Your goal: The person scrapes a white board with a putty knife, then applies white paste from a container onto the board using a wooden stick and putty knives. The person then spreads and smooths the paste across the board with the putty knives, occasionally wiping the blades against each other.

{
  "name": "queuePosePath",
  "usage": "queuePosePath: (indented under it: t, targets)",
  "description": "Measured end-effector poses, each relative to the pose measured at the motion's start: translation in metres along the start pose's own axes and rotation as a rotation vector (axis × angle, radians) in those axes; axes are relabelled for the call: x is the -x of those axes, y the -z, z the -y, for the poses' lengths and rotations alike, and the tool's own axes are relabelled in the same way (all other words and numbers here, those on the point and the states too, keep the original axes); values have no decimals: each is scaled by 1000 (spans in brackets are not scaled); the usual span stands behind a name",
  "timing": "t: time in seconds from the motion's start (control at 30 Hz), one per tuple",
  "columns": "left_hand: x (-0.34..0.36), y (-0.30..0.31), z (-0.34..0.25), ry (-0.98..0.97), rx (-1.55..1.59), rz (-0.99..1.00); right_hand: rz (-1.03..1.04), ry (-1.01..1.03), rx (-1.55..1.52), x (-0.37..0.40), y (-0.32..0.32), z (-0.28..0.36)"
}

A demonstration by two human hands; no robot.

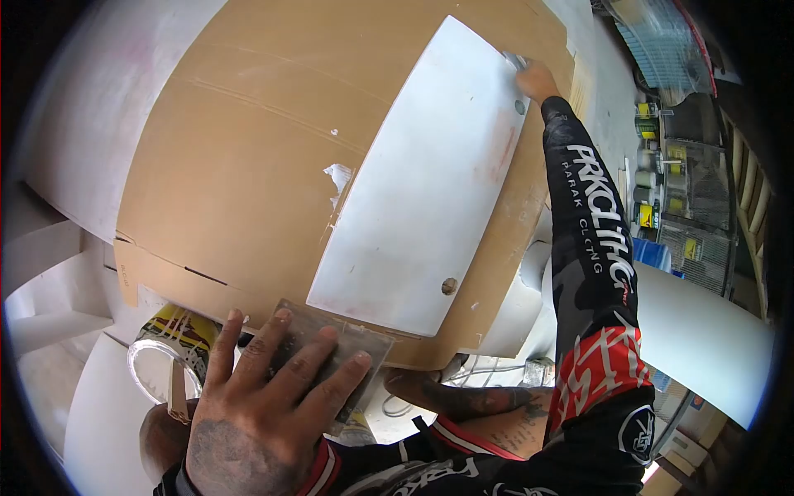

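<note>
My right hand (pixel 536 81) is closed round a small grey putty knife (pixel 514 60), partly hidden by the fingers, at the upper right edge of a white panel (pixel 422 182). That panel lies on brown cardboard (pixel 240 157); it has a round hole near its lower corner and a faint reddish patch along the right side. Low in the view, my left hand (pixel 269 388) has its fingers across the top of a thin, smeared translucent plate (pixel 376 343), with the thumb out of sight beneath. The plate is just below the panel's near end.
An opened can (pixel 165 351) with a stick in it stands by my left knee. White smears (pixel 337 178) mark the cardboard. Several tins (pixel 647 215) sit on a rack at the right, beside a large pale curved surface (pixel 703 331). Cables (pixel 488 372) lie on the floor.
</note>
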State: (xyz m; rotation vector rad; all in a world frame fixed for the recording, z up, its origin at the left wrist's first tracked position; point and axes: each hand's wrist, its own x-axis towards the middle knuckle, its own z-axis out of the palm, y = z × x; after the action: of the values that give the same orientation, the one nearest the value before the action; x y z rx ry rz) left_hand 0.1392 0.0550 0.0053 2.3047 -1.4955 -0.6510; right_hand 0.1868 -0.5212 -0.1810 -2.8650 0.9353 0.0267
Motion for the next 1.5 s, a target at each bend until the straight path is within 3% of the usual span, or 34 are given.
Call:
queuePosePath:
  t: [0.27, 0.37, 0.43, 0.5, 0.57, 0.83, 0.9, 0.93, 0.97, 1.03, 1.07, 1.13, 1.17, 1.23, 1.3, 1.37, 1.4, 1.43, 1.47, 1.5]
  targets:
    - [3, 2, -3, 1, -3, -1, 24, 143, 9, -12, -7, -7]
    - [8, 7, -2, -16, 27, -3, 152, 139, -78, 16, 3, 11]
    - [13, 10, 0, -17, 41, -26, 420, -97, -165, 46, 22, 36]
    - [19, 15, 0, -19, 57, -54, 280, 211, -138, 62, 1, 18]
    - [24, 22, 1, -55, 106, -77, 246, 239, -279, 98, -8, 28]
    - [60, 20, 11, -131, 223, -275, 236, 237, -359, 255, -22, 88]
    - [70, 17, 10, 1, 468, -348, 184, 300, -319, 301, -27, 107]
    - [71, 8, 13, -30, 455, -474, 167, 324, -315, 322, -26, 118]
    - [73, 3, 14, -33, 454, -462, 161, 319, -310, 344, -27, 128]
    - [78, -3, 15, 39, 632, -632, 119, 362, -331, 385, -36, 143]
    - [80, -5, 18, 33, 626, -628, 128, 341, -363, 406, -37, 152]
    - [88, -7, 29, 252, 795, -554, 81, 323, -379, 449, -41, 169]
    - [89, -15, 30, 241, 786, -562, 57, 342, -393, 467, -43, 174]
    - [93, -23, 29, 194, 1296, -644, 99, 313, -357, 502, -42, 186]
    - [103, -21, 19, 215, 1353, -666, 136, 289, -312, 529, -31, 193]
    - [108, -30, 30, 409, 1756, -518, 175, 170, -512, 543, -3, 207]
    - [112, -46, 52, 222, 1345, -472, 175, 203, -502, 540, 17, 220]
    - [121, -39, 41, 229, 1347, -499, -50, 210, -697, 541, 42, 241]
    - [131, -27, 19, 261, 1658, -431, -277, 202, -893, 545, 65, 261]
    - [139, -19, 8, 283, 1964, -349, -274, 216, -898, 549, 86, 283]
